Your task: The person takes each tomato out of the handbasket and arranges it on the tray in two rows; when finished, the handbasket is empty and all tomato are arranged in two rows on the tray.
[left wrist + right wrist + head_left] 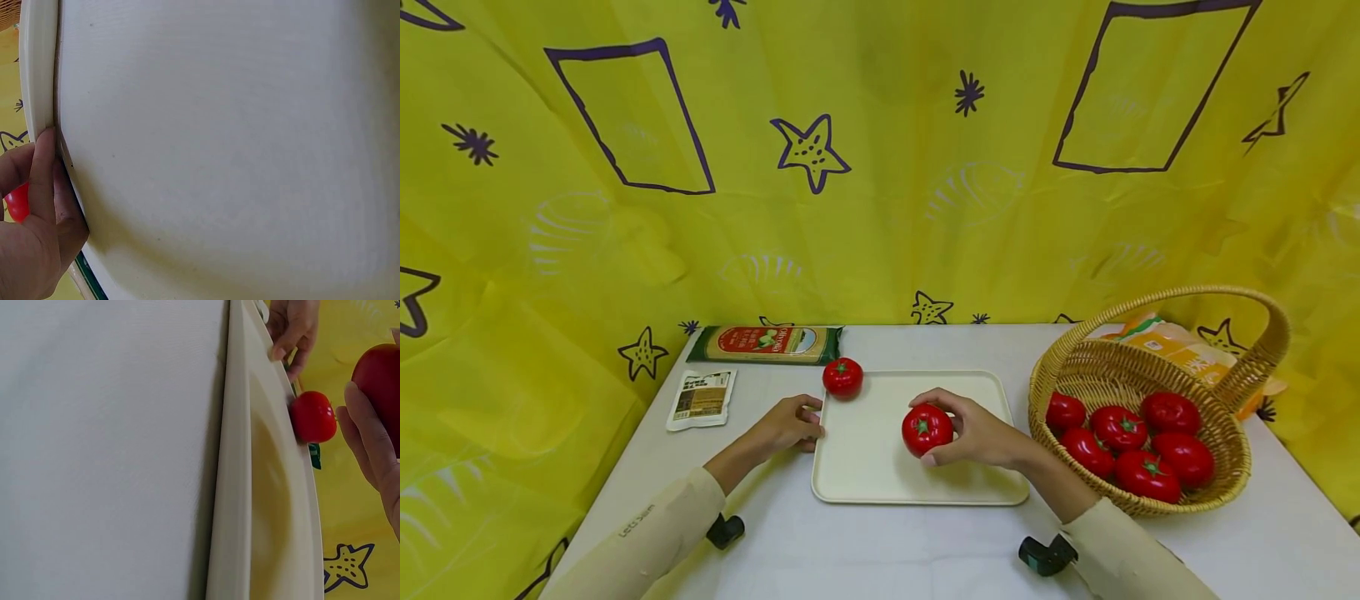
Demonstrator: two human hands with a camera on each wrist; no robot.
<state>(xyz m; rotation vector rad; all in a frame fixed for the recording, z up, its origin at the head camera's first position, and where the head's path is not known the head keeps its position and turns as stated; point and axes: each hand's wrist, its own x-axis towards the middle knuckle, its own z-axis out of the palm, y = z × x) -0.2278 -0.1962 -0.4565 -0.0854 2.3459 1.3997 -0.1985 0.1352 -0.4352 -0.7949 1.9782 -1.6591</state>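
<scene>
A cream rectangular tray (880,467) lies on the table. My left hand (787,423) grips its left rim, and the left wrist view shows the fingers (42,169) against the tray edge. My right hand (981,432) holds a red tomato (927,430) over the tray's middle, thumb on the near side and fingers across the top. Another tomato (842,378) sits at the tray's back left corner. To the right of the tray stands a wicker basket (1232,467) with several tomatoes (1150,477) inside.
Behind the tray on the left lies a green package (767,345) with a red label. A small white and brown pouch (702,400) is left of my left hand. Part of an orange bag (1180,346) shows behind the basket. A yellow patterned curtain (880,242) hangs behind the table.
</scene>
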